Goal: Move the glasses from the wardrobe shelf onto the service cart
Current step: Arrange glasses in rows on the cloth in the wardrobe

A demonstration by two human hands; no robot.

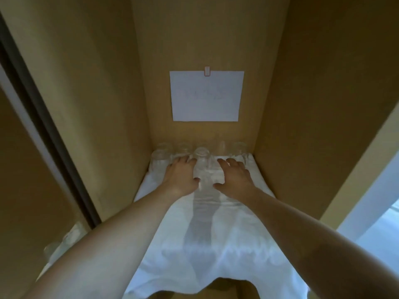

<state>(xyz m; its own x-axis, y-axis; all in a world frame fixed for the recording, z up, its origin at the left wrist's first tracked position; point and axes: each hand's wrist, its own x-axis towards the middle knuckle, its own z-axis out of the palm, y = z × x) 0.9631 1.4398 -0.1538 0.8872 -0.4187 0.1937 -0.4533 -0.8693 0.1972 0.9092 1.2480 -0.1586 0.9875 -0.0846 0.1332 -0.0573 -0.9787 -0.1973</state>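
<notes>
Wardrobe shelf [151, 186], covered by a white cloth [216, 244] that droops over its front edge. On the back wall, a white paper sheet [206, 96] under a small clip [206, 71]; its faint writing is unreadable to us. Glasses [201, 160] stand in a row along the shelf's back edge, apparently upside down, long axes vertical. We see the left hand [180, 175] and right hand [234, 175] flanking the middle glass, fingers relaxed and spread, gripping nothing; whether they touch it is unclear.
</notes>
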